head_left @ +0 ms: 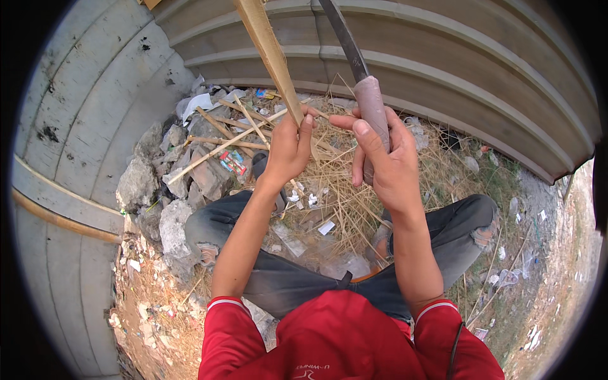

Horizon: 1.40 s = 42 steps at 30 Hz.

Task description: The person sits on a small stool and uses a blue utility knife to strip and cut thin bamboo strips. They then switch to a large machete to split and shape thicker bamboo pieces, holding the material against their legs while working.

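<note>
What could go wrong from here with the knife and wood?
1. The bare left hand grips the wooden slat close to the long-bladed knife; a slip could cut it.
2. The right hand has its index finger stretched away from the handle, so the knife might twist.
3. The bent legs in ripped jeans sit close below; a dropped blade might hit them.

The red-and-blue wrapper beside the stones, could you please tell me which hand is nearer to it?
Left. The left hand, holding a wooden strip, is right of the wrapper; the right hand, gripping the knife, is farther right.
</note>
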Motion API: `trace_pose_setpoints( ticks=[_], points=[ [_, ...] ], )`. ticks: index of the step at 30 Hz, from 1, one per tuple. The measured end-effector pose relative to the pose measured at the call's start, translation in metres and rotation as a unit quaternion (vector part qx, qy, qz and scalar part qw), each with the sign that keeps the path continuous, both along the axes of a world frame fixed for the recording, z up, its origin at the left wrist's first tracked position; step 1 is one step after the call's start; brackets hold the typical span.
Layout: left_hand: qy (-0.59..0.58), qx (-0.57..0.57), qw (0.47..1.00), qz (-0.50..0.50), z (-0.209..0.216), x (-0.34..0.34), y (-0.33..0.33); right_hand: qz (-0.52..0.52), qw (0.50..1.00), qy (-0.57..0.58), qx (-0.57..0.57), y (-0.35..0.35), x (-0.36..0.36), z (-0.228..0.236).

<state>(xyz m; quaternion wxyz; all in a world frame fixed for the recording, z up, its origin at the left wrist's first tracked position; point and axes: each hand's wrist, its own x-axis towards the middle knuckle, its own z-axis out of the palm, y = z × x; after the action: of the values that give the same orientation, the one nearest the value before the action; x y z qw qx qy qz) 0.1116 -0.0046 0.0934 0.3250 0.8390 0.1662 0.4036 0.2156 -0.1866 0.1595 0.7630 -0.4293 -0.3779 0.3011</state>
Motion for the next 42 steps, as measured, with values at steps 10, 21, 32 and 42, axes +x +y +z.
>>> trace_pose_setpoints(
  ticks=[10,21,32,42],
  points=[
    [-0.046,-0.025,0.993,0.11,0.003,0.001,-0.007,-0.078,0.949,0.128,-0.279,-0.052,0.008,-0.145],
    [-0.057,0.067,0.966,0.243,0.041,-0.025,0.032,0.08,0.746,-0.389,-0.535,-0.125,0.004,-0.188],
    [-0.077,0.058,0.964,0.246,0.028,-0.024,0.034,0.117,0.672,-0.508,-0.527,-0.08,-0.005,-0.24],
    [-0.175,0.014,0.945,0.277,0.026,-0.02,0.032,0.05,0.691,-0.491,-0.528,-0.015,0.013,-0.239]
  ],
)
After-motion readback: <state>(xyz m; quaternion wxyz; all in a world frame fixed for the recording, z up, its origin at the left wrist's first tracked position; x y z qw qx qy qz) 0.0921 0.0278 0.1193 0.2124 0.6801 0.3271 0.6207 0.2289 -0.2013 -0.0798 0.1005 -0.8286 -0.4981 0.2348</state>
